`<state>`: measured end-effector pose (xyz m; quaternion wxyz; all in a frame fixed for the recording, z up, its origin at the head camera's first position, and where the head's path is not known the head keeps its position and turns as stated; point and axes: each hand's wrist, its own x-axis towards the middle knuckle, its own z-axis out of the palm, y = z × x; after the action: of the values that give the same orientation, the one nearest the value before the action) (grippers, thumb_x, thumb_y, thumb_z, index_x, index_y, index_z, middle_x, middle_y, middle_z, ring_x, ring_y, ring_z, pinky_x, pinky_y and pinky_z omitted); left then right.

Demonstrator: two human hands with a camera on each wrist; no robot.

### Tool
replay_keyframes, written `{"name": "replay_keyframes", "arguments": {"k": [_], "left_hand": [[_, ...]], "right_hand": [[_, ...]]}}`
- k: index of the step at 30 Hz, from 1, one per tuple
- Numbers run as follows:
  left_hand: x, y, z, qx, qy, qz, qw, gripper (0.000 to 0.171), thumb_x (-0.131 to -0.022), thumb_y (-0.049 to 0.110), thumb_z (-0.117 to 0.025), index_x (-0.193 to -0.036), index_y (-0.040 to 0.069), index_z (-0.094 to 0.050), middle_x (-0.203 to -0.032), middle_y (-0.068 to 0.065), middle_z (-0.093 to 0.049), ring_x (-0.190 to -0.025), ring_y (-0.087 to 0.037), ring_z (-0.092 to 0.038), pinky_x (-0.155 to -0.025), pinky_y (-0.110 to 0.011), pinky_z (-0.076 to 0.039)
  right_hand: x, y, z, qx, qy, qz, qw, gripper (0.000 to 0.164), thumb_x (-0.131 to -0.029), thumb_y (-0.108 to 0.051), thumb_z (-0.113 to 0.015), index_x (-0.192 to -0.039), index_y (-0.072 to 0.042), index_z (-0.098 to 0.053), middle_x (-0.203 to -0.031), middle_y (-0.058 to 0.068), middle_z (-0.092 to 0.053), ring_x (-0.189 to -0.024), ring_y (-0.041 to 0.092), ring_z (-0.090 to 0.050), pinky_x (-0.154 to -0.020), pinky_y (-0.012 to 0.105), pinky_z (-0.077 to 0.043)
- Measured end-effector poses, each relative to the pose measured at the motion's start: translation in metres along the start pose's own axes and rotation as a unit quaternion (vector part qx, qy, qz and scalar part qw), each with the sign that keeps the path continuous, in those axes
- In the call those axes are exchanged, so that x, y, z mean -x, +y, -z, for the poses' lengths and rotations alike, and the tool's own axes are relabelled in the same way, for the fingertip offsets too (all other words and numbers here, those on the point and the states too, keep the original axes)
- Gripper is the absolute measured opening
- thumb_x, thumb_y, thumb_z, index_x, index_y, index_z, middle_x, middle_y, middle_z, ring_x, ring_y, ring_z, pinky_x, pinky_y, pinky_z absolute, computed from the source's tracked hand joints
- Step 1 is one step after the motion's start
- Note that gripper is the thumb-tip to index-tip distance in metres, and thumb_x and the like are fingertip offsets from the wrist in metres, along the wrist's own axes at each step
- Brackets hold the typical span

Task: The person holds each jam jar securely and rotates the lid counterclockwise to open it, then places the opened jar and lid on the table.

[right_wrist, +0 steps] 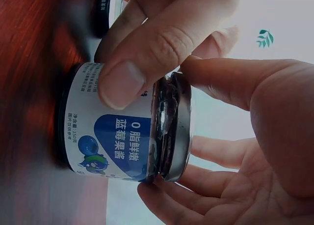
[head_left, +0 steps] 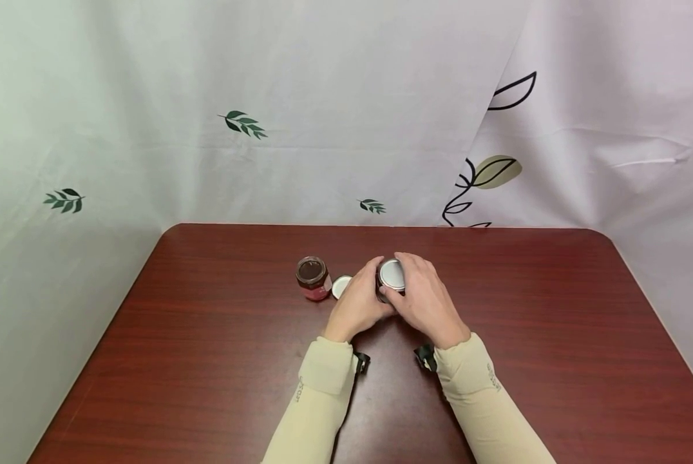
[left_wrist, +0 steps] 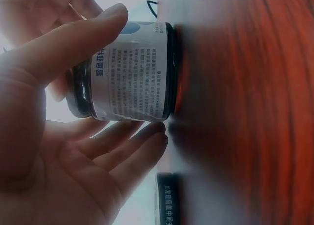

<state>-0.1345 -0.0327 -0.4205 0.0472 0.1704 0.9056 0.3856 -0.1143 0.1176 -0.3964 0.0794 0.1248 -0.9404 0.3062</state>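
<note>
1 jar [right_wrist: 120, 139] btwn L hand [head_left: 358, 303], R hand [head_left: 426, 299]; hands clamped on body [left_wrist: 132, 82], lid [head_left: 393, 274] resp.

My left forearm [head_left: 317, 403] and right forearm [head_left: 491, 403] rise from the bottom edge of the head view, slanting inward. Just right of centre, my left hand [head_left: 355, 304] and right hand [head_left: 429, 298] grip close together, facing each other. In the left wrist view, my left thumb [left_wrist: 93, 36] crosses the upper left, above my curving left fingers [left_wrist: 135, 156].
</note>
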Motion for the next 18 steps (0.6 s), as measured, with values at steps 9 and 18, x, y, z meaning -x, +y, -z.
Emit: {"name": "replay_keyframes", "arguments": {"k": [9, 18], "left_hand": [[-0.0014, -0.0003, -0.0024, -0.009, 0.007, 0.004, 0.9999, 0.083, -0.078, 0.018, -0.084, -0.147, -0.002, -0.042, -0.138, -0.019, -0.057, -0.124, -0.029, -0.057, -0.106, -0.041, -0.043], [-0.0027, -0.0009, -0.0039, -0.015, 0.015, 0.012, 0.9997, 0.067, -0.082, 0.017, -0.082, -0.138, -0.001, -0.051, -0.131, -0.017, -0.061, -0.119, -0.028, -0.060, -0.103, -0.041, -0.046]], "right_hand": [[0.0001, 0.0006, -0.0012, 0.003, -0.002, 0.000, 1.000, 0.063, -0.087, -0.020, -0.077, -0.137, 0.009, -0.051, -0.135, 0.024, -0.056, -0.126, 0.042, -0.050, -0.104, 0.052, -0.042], [0.0000, -0.0003, -0.0007, 0.002, -0.006, -0.006, 1.000, 0.063, -0.088, -0.020, -0.077, -0.137, 0.010, -0.051, -0.136, 0.025, -0.055, -0.125, 0.042, -0.051, -0.103, 0.052, -0.043]]}}
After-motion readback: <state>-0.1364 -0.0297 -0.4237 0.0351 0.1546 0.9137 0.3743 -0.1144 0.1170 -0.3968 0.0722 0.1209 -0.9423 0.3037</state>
